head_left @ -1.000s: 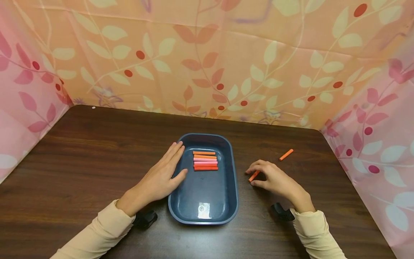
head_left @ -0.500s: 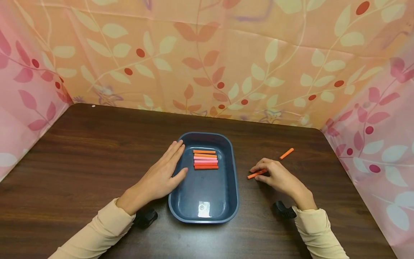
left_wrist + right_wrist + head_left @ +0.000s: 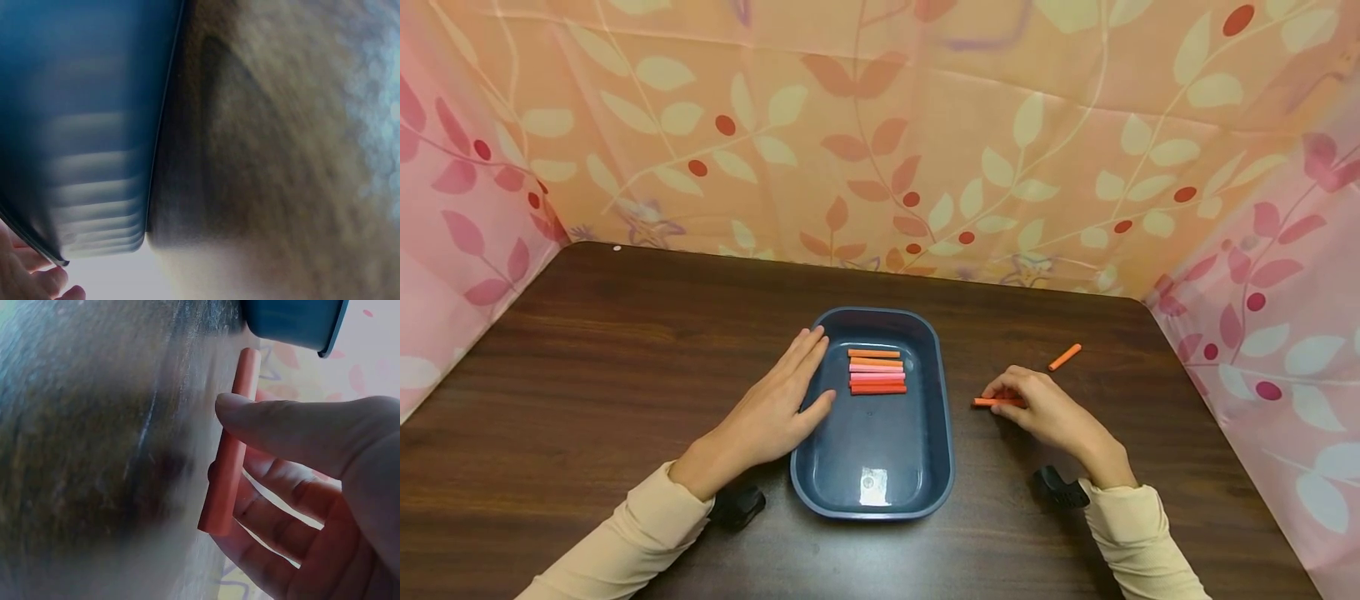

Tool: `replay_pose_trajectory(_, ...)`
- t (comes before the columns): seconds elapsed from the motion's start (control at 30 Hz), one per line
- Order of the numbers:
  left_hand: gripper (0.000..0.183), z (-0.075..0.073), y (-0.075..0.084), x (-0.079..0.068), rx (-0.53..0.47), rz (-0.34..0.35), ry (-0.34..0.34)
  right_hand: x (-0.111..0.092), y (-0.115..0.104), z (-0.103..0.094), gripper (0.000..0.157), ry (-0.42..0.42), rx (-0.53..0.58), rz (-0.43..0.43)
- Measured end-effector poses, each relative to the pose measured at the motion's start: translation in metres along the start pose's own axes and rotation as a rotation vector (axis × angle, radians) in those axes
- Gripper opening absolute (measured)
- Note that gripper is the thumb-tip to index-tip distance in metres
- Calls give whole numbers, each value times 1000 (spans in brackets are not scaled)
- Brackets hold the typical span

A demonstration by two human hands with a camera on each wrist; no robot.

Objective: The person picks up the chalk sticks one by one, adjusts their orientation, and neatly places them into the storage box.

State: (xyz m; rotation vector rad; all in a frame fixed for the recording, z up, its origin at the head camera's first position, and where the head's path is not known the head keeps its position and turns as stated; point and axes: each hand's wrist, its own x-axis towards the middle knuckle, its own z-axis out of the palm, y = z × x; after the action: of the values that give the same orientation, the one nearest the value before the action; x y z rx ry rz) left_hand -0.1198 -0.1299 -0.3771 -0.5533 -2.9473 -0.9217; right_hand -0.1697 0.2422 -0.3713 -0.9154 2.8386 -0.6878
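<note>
My right hand (image 3: 1047, 412) pinches an orange-red crayon-like stick (image 3: 222, 494) between thumb and fingers, just to the right of the blue tray (image 3: 872, 467). In the right wrist view the thumb lies across the stick's upper part, with the other fingers behind it. The left hand (image 3: 767, 412) rests on the tray's left rim, fingers straight and thumb spread over the inside. Several orange, pink and red sticks (image 3: 877, 372) lie side by side, roughly parallel, in the tray's far half. Another orange stick (image 3: 1064, 357) lies on the table beyond the right hand.
The dark wooden table (image 3: 625, 350) runs back to an orange leaf-patterned curtain (image 3: 865, 150), with pink curtains at both sides. A black wrist mount (image 3: 1060, 487) sits under the right wrist, and another black mount (image 3: 739, 507) under the left.
The right hand has taken hold of the stick and turned it from slanting to nearly level, pointing toward the tray. The left hand and the tray have not moved.
</note>
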Motion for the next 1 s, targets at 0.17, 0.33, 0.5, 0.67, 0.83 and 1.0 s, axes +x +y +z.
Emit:
replay_pose_trajectory(0.17, 75, 1, -1, 0, -3, 2, 2, -1, -1, 0, 16, 26, 3, -4)
replay_pose_trajectory(0.33, 75, 1, -1, 0, -5, 4, 2, 0, -2, -1, 18, 59, 4, -2)
replay_pose_trajectory(0.5, 75, 1, -1, 0, -5, 5, 2, 1, -2, -2, 21, 64, -6, 4)
replay_pose_trajectory(0.67, 75, 1, -1, 0, -6, 6, 2, 1, -2, -2, 25, 73, -13, -6)
replay_pose_trajectory(0.83, 74, 1, -2, 0, -7, 11, 4, 1, -2, -1, 27, 107, -27, -30)
replay_pose_trajectory(1.0, 75, 1, -1, 0, -12, 8, 6, 1, -3, -2, 28, 133, -30, -47)
